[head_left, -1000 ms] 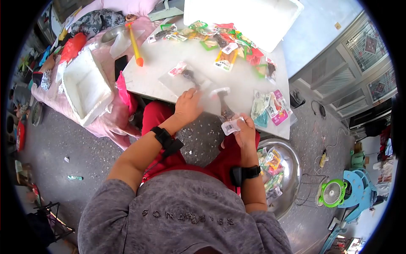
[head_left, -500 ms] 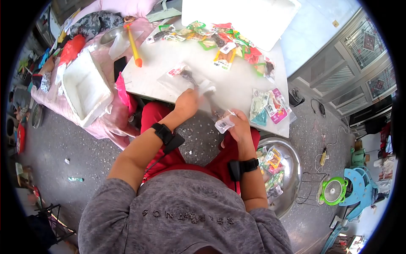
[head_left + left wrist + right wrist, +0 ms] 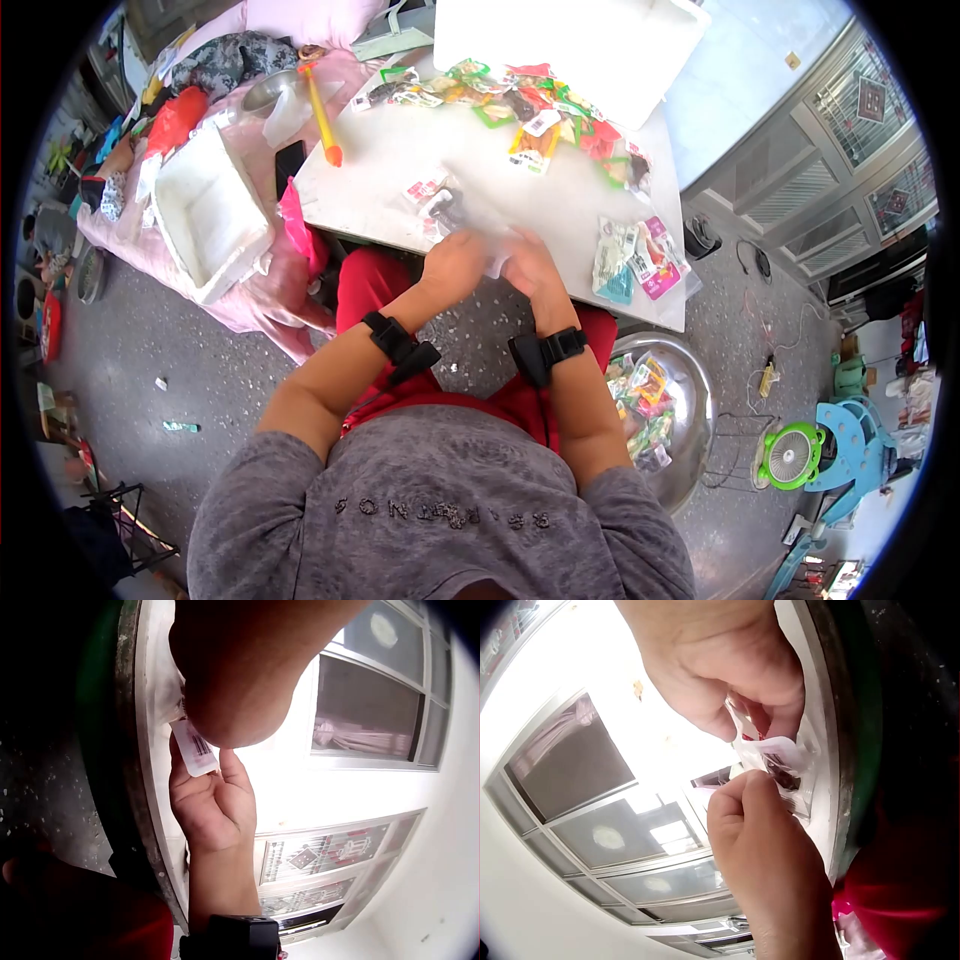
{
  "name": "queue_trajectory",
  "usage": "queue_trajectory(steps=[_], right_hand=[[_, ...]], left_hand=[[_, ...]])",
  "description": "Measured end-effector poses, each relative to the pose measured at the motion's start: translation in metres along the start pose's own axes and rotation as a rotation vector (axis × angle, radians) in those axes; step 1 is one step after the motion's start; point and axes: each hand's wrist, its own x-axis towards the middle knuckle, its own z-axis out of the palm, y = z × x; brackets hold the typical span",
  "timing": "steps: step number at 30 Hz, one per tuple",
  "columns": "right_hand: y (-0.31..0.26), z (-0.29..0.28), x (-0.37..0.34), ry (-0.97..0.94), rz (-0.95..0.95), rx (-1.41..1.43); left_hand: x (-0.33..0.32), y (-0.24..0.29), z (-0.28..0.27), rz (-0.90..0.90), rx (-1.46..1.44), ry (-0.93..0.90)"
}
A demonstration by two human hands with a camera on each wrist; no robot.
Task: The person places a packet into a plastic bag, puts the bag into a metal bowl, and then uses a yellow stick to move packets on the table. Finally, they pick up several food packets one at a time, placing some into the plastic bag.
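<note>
My left hand [image 3: 455,265] and right hand [image 3: 532,262] are close together at the table's front edge. Between them is a clear plastic packet [image 3: 784,774] with dark contents. In the right wrist view, the left thumb and curled fingers pinch one side of it, and the right hand's fingers grip its upper part. A white barcode label [image 3: 196,750] shows at the right hand's fingers in the left wrist view, where my left hand is a dark shape above. Just beyond the left hand, a red-and-white packet [image 3: 425,188] lies on the table, blurred in part.
Colourful food packets [image 3: 540,105] lie along the back of the white table [image 3: 370,190]. More packets [image 3: 640,258] lie at right. A metal basin [image 3: 690,430] with packets stands on the floor at right. A white foam box [image 3: 205,215] and a yellow-orange stick [image 3: 322,115] are at left.
My right hand has moved left and up with the packet, from beside the right knee to meet the left hand. The left hand has shifted slightly down and right.
</note>
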Motion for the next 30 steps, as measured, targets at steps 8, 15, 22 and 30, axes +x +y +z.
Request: queue_trajectory(steps=[8,15,22,30], right_hand=[[-0.004,-0.013,-0.013,0.112,0.169,-0.507],[0.022,0.004,0.017,0.101,0.146,-0.196],[-0.037,-0.023,-0.01,0.112,0.149,-0.451],[-0.152,-0.118,-0.034,0.446,-0.126,-0.586]], left_hand=[[-0.008,-0.007,-0.002,0.011,-0.01,-0.018],[-0.006,-0.022,0.007,0.099,0.07,0.059],[-0.01,-0.034,0.02,0.139,0.065,0.085],[-0.001,-0.043,0.034,0.105,0.07,0.151]])
